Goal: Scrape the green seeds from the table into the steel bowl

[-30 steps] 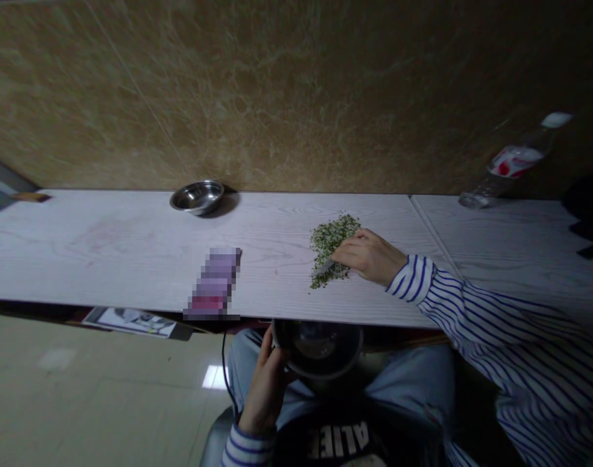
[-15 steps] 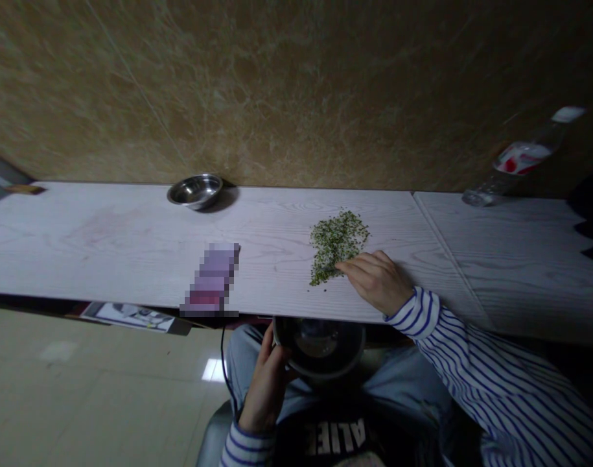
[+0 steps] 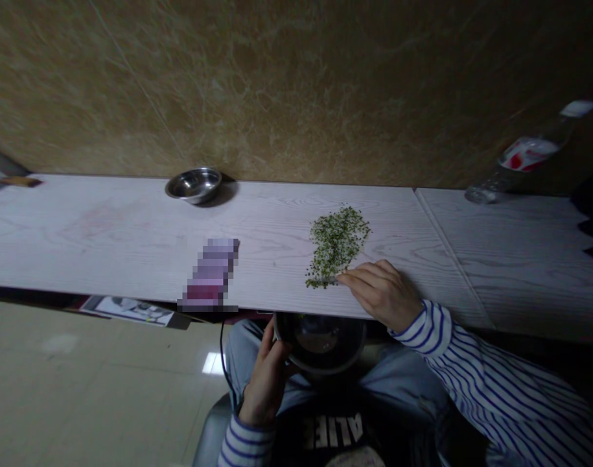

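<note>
A patch of finely chopped green bits (image 3: pixel 339 237) lies spread on the pale wood-grain table (image 3: pixel 267 266). At the patch's near end is my right hand (image 3: pixel 384 292), its fingertips pinched on a thin greyish strip (image 3: pixel 326 281) that touches the bits. What kind of thing the strip is I cannot make out. Below the table's front edge, over my lap, my left hand (image 3: pixel 267 379) grips the left rim of a dark metal bowl (image 3: pixel 320 371). The table edge covers the bowl's far rim. A few tiny bits show inside it.
A shiny steel bowl (image 3: pixel 194 186) stands by the wall, left of the green bits. A blurred-out purplish flat object (image 3: pixel 211 272) lies near the front edge, a cable hanging below it. At the back right stands a clear bottle (image 3: pixel 524 155); a dark object (image 3: pixel 590 207) is beyond it.
My right hand and the strip have moved slightly toward the table's front edge, along the near end of the green bits. My left hand keeps its grip on the bowl.
</note>
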Motion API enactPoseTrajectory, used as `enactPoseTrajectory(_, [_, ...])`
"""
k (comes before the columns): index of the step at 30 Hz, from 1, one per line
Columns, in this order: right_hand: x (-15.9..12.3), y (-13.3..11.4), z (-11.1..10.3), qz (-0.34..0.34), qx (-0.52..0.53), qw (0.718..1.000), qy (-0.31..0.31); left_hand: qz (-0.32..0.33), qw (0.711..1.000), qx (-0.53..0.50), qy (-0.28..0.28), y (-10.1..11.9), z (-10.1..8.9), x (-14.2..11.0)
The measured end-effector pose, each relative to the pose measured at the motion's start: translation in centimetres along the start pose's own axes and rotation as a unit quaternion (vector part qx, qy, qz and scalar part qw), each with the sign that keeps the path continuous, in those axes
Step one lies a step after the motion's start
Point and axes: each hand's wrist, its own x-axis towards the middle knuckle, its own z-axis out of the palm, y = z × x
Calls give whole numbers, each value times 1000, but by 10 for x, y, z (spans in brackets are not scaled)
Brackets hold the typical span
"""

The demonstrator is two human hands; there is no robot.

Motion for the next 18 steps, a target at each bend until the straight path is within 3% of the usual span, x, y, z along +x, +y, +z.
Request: enactPoseTrajectory(18, [-15,-7,-17,50,10,999,6,-6,1000,3,-1,-2,2,-1])
